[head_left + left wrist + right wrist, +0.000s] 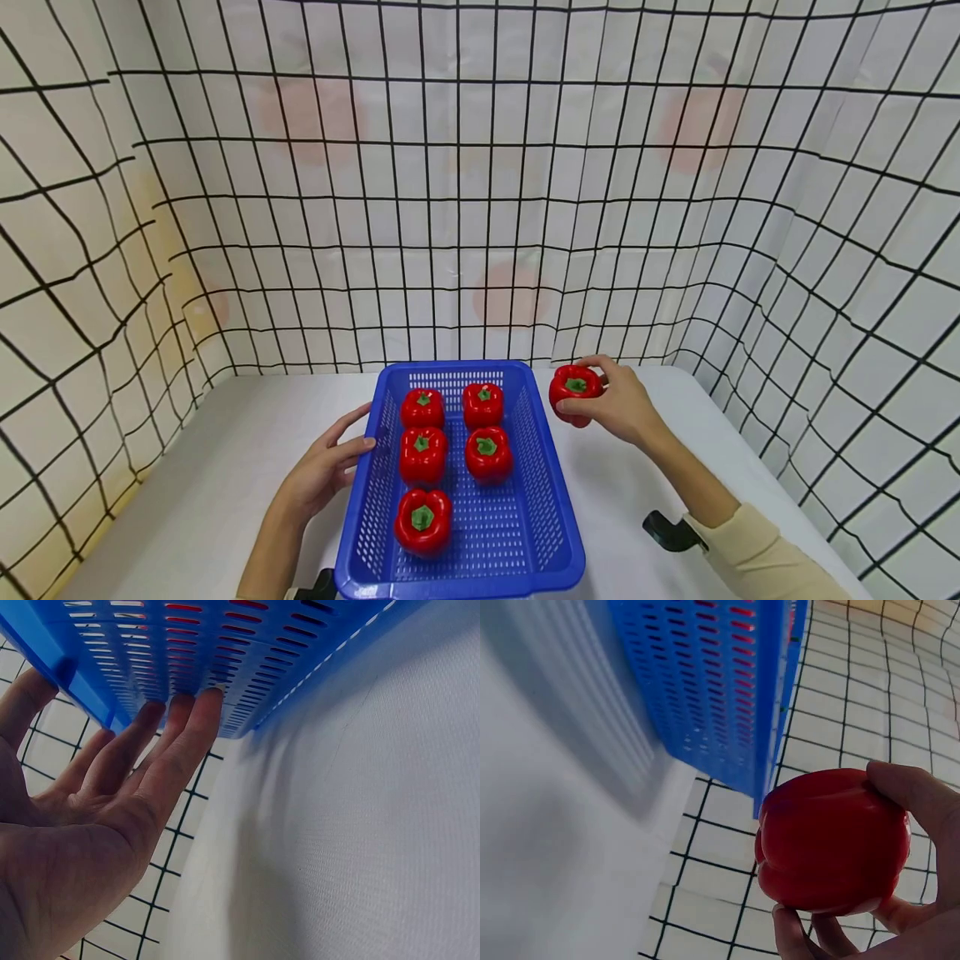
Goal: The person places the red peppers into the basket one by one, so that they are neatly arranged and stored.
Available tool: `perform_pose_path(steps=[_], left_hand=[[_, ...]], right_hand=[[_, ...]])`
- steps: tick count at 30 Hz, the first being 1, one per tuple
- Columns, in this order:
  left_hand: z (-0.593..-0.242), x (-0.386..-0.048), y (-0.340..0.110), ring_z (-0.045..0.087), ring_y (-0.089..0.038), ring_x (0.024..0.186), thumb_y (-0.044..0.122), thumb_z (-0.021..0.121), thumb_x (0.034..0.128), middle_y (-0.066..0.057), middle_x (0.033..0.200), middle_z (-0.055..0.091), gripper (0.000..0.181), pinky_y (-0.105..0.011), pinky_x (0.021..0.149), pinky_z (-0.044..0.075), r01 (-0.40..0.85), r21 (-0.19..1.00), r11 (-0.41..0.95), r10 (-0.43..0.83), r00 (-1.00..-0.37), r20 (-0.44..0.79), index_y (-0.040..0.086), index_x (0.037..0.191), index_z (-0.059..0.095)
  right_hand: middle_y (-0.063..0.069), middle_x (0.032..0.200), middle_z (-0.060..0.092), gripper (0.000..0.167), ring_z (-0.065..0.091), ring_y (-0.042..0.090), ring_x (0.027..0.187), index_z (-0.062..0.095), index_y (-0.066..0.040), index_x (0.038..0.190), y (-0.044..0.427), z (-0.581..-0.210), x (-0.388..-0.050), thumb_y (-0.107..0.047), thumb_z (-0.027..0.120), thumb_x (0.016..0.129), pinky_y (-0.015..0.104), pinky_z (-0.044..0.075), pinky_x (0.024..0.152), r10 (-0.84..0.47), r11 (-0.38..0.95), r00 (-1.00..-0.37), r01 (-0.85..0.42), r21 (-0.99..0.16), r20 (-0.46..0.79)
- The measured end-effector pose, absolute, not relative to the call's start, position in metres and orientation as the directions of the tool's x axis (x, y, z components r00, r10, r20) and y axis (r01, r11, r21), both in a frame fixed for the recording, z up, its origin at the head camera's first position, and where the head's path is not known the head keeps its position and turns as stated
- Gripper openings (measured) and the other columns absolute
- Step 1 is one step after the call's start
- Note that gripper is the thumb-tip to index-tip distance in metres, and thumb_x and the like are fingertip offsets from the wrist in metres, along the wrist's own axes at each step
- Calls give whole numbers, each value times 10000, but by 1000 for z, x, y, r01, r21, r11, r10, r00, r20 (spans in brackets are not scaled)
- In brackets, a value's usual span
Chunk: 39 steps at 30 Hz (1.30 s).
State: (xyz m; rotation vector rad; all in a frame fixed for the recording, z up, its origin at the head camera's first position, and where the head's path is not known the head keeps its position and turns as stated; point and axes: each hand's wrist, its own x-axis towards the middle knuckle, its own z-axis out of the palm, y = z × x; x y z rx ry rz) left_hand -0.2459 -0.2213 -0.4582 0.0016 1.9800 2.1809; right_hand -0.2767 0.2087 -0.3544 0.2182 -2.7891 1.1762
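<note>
A blue plastic basket (555,500) stands on the white table with several red bell peppers (423,457) inside, three along its left side and two on the right. Just outside the far right rim, my right hand (618,404) grips another red bell pepper (832,840) between thumb and fingers, green stem up. In the right wrist view that pepper is beside the basket's corner, off the table. My left hand (318,471) touches the basket's left side. Its fairly straight fingers (169,761) rest against the slotted wall, the thumb at the rim.
A black wire grid (491,200) over white sheeting encloses the white table (225,467) at the back and both sides. Black straps sit at both wrists, the right one (675,533) beside a cream sleeve (750,550).
</note>
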Motion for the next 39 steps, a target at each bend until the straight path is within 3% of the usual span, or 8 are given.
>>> perform_pose_path(steps=[17, 29, 39], left_hand=[[-458, -245, -222, 663, -375, 1210, 251, 676, 956, -212, 1539, 475, 766, -520, 902, 590, -104, 992, -65, 171, -981, -92, 336, 1603, 274], [-458, -245, -223, 650, -385, 1229, 258, 670, 958, -225, 1553, 451, 789, -526, 898, 590, -86, 996, -40, 181, -981, -77, 330, 1617, 243], [-459, -246, -223, 658, -383, 1217, 247, 686, 943, -194, 1547, 472, 768, -527, 890, 592, -99, 993, -59, 165, -982, -88, 346, 1596, 294]], right_hand=[[238, 1276, 506, 795, 655, 326, 1056, 528, -110, 1416, 174, -337, -256, -330, 891, 744, 406, 641, 745, -247, 664, -961, -260, -701, 123], [128, 1134, 537, 764, 569, 268, 1070, 618, -199, 1354, 149, -340, -243, -318, 919, 661, 383, 638, 753, -365, 673, -929, -310, -671, 63], [112, 1171, 558, 710, 568, 293, 1126, 631, -231, 1312, 134, -350, -234, -300, 917, 665, 399, 641, 755, -488, 646, -873, -354, -676, -9]])
